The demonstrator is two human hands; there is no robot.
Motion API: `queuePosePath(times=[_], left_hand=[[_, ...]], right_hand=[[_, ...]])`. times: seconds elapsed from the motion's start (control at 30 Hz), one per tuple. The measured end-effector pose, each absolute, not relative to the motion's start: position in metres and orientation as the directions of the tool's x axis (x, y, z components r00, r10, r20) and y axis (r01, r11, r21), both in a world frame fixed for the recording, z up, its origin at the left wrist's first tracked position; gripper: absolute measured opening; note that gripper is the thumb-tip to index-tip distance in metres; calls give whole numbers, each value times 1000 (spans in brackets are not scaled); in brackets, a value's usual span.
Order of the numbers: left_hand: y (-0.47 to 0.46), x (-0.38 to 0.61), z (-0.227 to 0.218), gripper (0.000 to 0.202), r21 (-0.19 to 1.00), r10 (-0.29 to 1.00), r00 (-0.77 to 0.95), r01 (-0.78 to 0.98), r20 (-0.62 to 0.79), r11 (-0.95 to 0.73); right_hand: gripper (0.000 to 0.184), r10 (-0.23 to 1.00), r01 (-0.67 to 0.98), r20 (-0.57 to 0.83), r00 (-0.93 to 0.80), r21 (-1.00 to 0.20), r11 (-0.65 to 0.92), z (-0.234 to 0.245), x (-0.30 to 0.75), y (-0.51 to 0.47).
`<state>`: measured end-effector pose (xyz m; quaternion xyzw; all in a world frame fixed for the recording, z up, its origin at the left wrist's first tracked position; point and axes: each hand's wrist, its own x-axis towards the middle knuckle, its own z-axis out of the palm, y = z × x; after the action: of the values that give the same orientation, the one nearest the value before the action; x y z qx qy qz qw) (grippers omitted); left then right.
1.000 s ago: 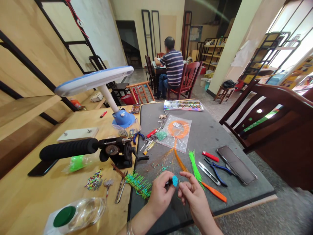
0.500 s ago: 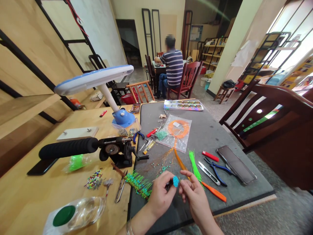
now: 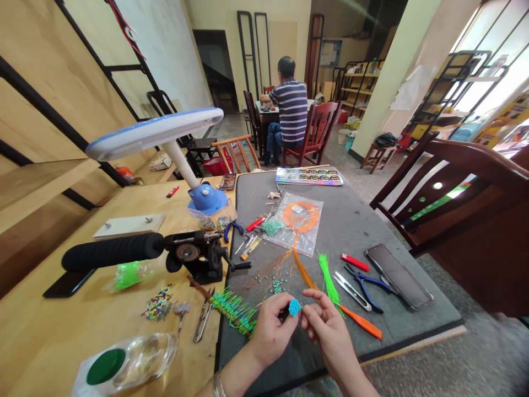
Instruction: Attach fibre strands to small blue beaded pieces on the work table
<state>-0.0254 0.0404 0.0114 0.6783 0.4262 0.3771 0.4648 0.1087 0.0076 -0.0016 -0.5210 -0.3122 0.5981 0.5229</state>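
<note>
My left hand [image 3: 270,329] and my right hand [image 3: 328,334] are held close together above the front of a grey mat [image 3: 351,231]. Between them sits a small turquoise bead cluster [image 3: 295,307] on a short black holder [image 3: 283,315], gripped by my left fingers. My right fingertips pinch at the cluster's right side. Just behind my hands lie a bright green strand bundle [image 3: 329,280] and an orange strand bundle [image 3: 305,273]. A row of green-and-turquoise beaded strands [image 3: 233,311] lies left of my left hand, at the mat's edge.
Right of my hands lie orange-handled pliers [image 3: 361,322], scissors [image 3: 352,291], blue pliers [image 3: 367,286] and a phone [image 3: 398,277]. A wooden table [image 3: 41,342] on the left holds thread snips [image 3: 202,315], loose beads [image 3: 159,304] and a hand-cranked winder [image 3: 188,252].
My hands stay almost where they were, with the bead cluster between them. The whole scene drifts slightly up and left as my head moves.
</note>
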Motion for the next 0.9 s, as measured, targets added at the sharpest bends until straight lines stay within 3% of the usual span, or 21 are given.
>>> queuePosePath(times=[0.23,0.43,0.57,0.77,0.9], left_hand=[[42,-26,9,17,992,936,348,88,55,-91],[41,-25,14,18,986,923,382,126,50,-105],[43,-25,8,17,992,934,357,112,19,-64],[53,-28,-1,26,997,986,167,76,8,-21],[59,-24,-2,34,967,983,121,-197,-141,163]], right_hand=[[52,953,-273,-302,-16,-916,-295,-1,114,7],[52,946,-229,-321,-54,-918,-325,0,117,9],[54,966,-178,-256,-35,-949,-258,-3,117,15],[30,986,129,-149,-75,-982,-138,-11,109,16],[26,989,292,-108,-97,-953,-76,-14,98,15]])
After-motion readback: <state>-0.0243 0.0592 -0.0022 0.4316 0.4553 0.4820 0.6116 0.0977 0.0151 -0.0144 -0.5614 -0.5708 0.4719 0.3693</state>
